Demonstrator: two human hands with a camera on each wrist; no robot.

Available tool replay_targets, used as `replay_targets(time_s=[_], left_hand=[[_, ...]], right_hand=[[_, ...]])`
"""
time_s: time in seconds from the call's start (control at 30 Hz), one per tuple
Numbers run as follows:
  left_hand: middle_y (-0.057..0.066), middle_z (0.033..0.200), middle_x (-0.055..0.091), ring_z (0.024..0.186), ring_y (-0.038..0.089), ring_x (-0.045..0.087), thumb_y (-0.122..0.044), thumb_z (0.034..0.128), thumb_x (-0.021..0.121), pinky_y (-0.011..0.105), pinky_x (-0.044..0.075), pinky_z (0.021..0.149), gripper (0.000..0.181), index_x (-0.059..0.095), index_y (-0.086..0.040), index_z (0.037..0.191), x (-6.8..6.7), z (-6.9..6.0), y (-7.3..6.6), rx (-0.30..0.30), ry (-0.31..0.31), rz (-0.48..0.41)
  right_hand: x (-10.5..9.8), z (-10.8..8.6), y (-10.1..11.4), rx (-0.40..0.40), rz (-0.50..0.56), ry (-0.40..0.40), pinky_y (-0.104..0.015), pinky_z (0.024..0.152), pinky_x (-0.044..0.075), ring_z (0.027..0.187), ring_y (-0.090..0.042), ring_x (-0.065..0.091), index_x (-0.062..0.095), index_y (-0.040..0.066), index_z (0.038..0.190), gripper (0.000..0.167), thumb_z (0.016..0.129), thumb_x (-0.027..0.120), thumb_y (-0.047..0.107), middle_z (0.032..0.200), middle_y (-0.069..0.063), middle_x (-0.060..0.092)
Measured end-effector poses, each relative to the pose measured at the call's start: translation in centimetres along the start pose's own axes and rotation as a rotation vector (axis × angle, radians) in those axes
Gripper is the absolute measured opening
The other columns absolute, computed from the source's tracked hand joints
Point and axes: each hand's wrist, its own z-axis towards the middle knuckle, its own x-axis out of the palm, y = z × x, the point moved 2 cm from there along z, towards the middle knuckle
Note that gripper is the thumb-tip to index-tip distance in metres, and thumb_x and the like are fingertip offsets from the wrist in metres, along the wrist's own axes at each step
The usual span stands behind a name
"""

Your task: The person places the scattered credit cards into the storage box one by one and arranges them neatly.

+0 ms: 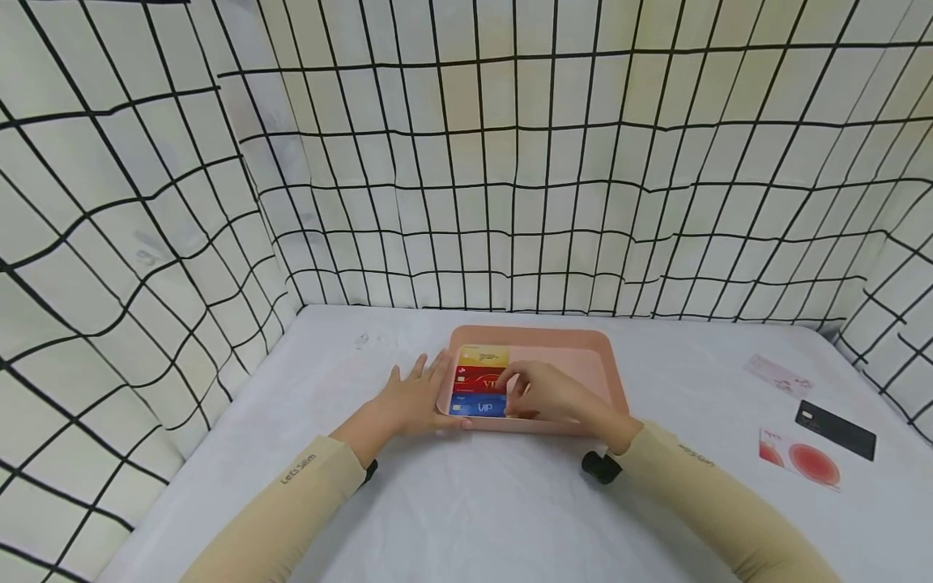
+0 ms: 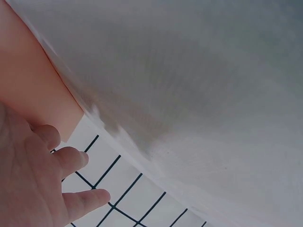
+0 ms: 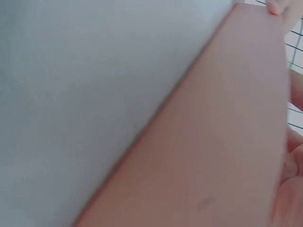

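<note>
A pink tray [image 1: 561,337] stands on the white table, with a yellow card [image 1: 484,356], a red card [image 1: 470,380] and a blue card [image 1: 477,405] stacked front to back along its left side. The left hand [image 1: 419,398] rests at the tray's left edge, its fingers spread and its thumb along the front rim. Over the right ends of the red and blue cards is the right hand [image 1: 543,392], fingers bent downward; whether it pinches a card is hidden. In the left wrist view the left hand [image 2: 35,175] is beside the tray wall [image 2: 42,80]. The tray wall [image 3: 203,132] covers much of the right wrist view.
On the table's right side lie a pale pink card [image 1: 777,376], a black card [image 1: 835,430] and a white card with red circles [image 1: 799,459]. White cloth walls with black grid netting [image 1: 514,182] stand behind and at both sides of the table [image 1: 466,518].
</note>
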Motion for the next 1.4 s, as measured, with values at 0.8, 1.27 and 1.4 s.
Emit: replay_targets(time_s=[0.8,1.27,1.4], left_hand=[[0.011,0.171,0.013,0.154,0.043,0.012,-0.076,0.0832,0.064,0.073,0.013,0.115,0.120,0.009,-0.008,0.165,0.1,-0.1,0.0,0.006,0.006,0.015],[0.012,0.171,0.013,0.154,0.043,0.012,-0.075,0.0843,0.063,0.073,0.014,0.115,0.119,0.011,-0.006,0.165,-0.3,-0.2,-0.1,0.006,0.013,0.024],[0.012,0.171,0.013,0.154,0.043,0.012,-0.075,0.0843,0.063,0.073,0.013,0.115,0.118,0.011,-0.006,0.165,-0.3,-0.2,-0.2,0.006,0.014,0.024]], right_hand=[[-7.9,-4.3,-2.6,-0.107,0.039,-0.140,-0.050,0.078,0.060,0.083,-0.038,0.068,0.067,-0.001,0.121,0.023,0.101,0.064,0.007,0.102,-0.021,0.066],[-11.6,-7.4,-6.8,-0.174,-0.016,-0.279,-0.037,0.071,0.058,0.082,-0.034,0.068,0.070,0.002,0.117,0.018,0.102,0.065,0.010,0.100,-0.017,0.069],[-12.4,-8.5,-8.0,-0.159,-0.055,-0.358,-0.036,0.068,0.057,0.081,-0.036,0.067,0.070,0.001,0.117,0.018,0.102,0.065,0.011,0.094,-0.011,0.068]])
